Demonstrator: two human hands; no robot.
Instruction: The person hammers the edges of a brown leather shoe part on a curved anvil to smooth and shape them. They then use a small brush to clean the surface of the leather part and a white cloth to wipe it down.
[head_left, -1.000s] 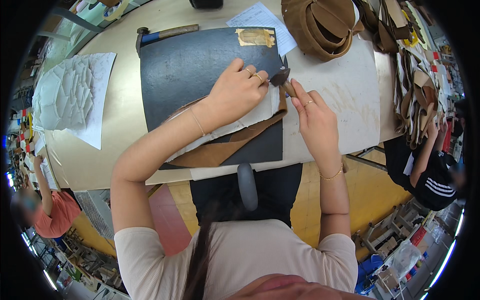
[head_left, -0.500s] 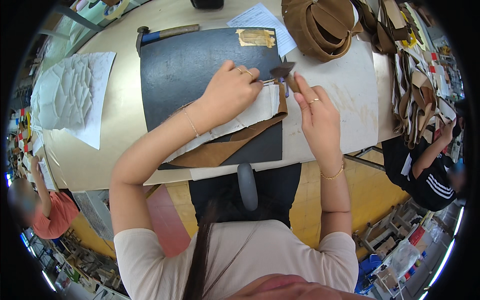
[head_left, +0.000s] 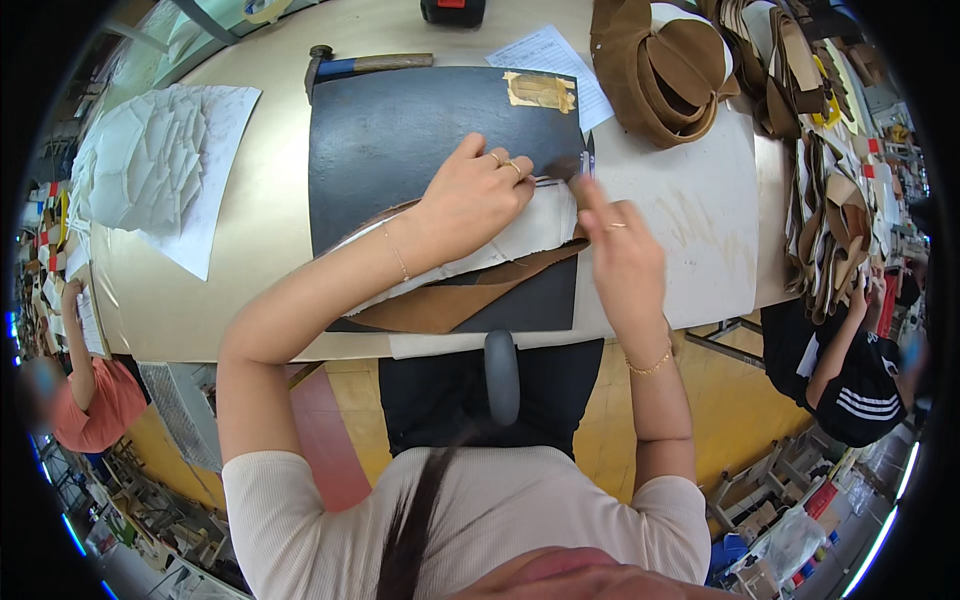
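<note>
My left hand (head_left: 478, 205) is closed, its fingertips pinching the upper edge of a leather piece (head_left: 440, 306), brown with an off-white backing. The piece lies folded over a dark, flat board (head_left: 420, 125), and my forearm crosses above it. Just to the right, my right hand (head_left: 628, 262) is wrapped around the wooden handle of a small hammer (head_left: 562, 169). Its dark head, blurred by motion, is at the piece's upper right corner, close to my left fingertips. Whether the head touches the leather I cannot tell.
Beyond the board lies another hammer (head_left: 375, 64) with a blue band. White cut pieces (head_left: 145, 165) are stacked at left. Brown leather parts (head_left: 660, 95) and hanging strips (head_left: 825, 230) stand at right, near a printed sheet (head_left: 545, 60). Co-workers sit at both sides.
The hammer head has come down and left to the leather's corner, with my right hand following. My left hand keeps its hold. The whole view has shifted slightly.
</note>
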